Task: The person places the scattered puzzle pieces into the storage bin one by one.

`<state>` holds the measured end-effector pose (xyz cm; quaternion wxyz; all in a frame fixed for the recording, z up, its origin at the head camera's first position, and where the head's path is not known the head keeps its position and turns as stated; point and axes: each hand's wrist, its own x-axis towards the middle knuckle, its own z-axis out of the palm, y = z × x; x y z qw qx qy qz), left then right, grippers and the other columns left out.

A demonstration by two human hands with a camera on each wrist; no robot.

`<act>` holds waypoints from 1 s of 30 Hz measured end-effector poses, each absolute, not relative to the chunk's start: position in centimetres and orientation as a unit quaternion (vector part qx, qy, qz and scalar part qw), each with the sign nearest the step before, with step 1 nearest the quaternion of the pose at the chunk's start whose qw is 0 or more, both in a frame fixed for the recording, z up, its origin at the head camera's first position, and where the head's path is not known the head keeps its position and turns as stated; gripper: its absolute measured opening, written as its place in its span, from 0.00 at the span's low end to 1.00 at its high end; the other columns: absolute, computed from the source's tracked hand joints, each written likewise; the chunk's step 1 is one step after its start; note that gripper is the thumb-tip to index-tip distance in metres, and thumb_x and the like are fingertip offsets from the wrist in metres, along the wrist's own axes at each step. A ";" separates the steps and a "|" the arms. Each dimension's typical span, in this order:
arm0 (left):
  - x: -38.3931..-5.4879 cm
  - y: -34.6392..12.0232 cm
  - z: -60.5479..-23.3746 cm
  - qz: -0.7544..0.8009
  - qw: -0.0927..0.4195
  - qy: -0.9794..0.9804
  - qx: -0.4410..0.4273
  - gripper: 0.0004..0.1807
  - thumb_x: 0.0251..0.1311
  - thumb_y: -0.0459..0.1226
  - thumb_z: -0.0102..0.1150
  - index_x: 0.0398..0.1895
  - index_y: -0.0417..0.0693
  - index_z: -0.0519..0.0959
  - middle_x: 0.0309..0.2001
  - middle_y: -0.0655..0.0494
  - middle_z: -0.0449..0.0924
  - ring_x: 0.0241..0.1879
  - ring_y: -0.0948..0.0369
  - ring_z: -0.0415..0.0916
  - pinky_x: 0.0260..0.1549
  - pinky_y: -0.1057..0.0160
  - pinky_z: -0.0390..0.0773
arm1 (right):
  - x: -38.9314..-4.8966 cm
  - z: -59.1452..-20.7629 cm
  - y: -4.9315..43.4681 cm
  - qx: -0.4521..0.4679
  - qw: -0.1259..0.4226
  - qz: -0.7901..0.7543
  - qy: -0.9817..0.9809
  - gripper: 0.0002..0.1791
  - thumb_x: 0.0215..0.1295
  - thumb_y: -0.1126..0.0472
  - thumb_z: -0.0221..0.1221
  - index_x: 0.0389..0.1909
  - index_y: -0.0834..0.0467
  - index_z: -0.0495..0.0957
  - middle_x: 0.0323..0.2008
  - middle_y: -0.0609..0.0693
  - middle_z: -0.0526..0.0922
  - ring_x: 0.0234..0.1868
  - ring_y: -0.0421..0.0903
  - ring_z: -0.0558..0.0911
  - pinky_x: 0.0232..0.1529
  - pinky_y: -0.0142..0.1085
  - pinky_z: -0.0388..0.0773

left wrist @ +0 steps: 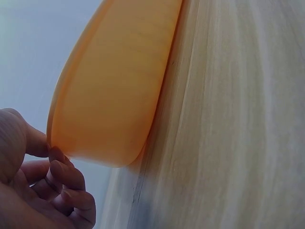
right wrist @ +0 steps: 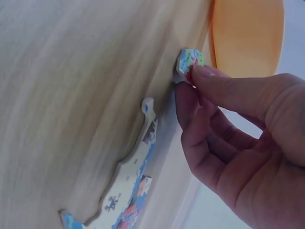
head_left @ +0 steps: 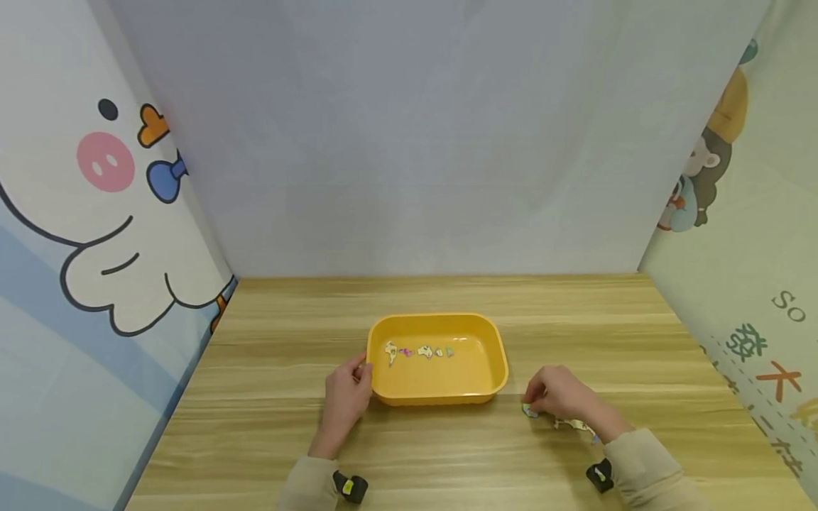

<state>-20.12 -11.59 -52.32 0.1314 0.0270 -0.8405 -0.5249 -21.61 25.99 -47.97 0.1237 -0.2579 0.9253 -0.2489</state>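
A yellow plastic tray (head_left: 473,383) sits on the table, with several small flat printed pieces (head_left: 424,350) lying in a row inside it. At its left end, my left hand (head_left: 348,394) pinches the rim between thumb and forefinger; the left wrist view shows the tray's outer wall (left wrist: 109,95) close up. My right hand (head_left: 559,394), right of the tray, pinches a small flat puzzle-like piece (right wrist: 188,62) with blue and green print by its edge. Below that hand lies a longer, irregular cream-and-blue piece (right wrist: 126,176), partly hidden by the wrist in the head view.
The wood-grain table (head_left: 287,312) runs back to a plain pale cloth wall (head_left: 409,142). Printed cloths hang at the left (head_left: 96,248) and right (head_left: 735,284). Another colourful piece (right wrist: 136,205) lies against the long one.
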 end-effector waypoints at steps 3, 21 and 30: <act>-20.1 -11.5 -52.2 -0.526 0.133 -0.839 0.027 0.17 0.63 0.31 0.55 0.53 0.31 0.77 0.20 0.56 0.71 0.14 0.64 0.67 0.11 0.67 0.68 | -21.7 -47.7 26.1 -0.262 0.123 -0.247 0.925 0.04 0.50 0.68 0.69 0.25 0.58 0.85 0.24 0.42 0.82 0.26 0.38 0.78 0.28 0.33 0.76; -20.1 -11.5 -52.0 -0.520 0.141 -0.842 0.027 0.17 0.62 0.30 0.56 0.52 0.31 0.78 0.21 0.55 0.71 0.17 0.63 0.67 0.14 0.68 0.69 | -23.1 -45.0 26.5 -0.227 0.098 -0.256 0.935 0.02 0.54 0.69 0.66 0.29 0.64 0.84 0.27 0.47 0.83 0.29 0.43 0.81 0.32 0.38 0.79; -19.9 -11.6 -51.9 -0.513 0.136 -0.847 0.027 0.17 0.62 0.30 0.55 0.53 0.30 0.77 0.21 0.55 0.72 0.18 0.63 0.68 0.15 0.68 0.69 | -23.3 -43.9 25.9 -0.221 0.102 -0.266 0.933 0.03 0.57 0.69 0.65 0.30 0.65 0.83 0.27 0.48 0.83 0.30 0.43 0.81 0.33 0.40 0.79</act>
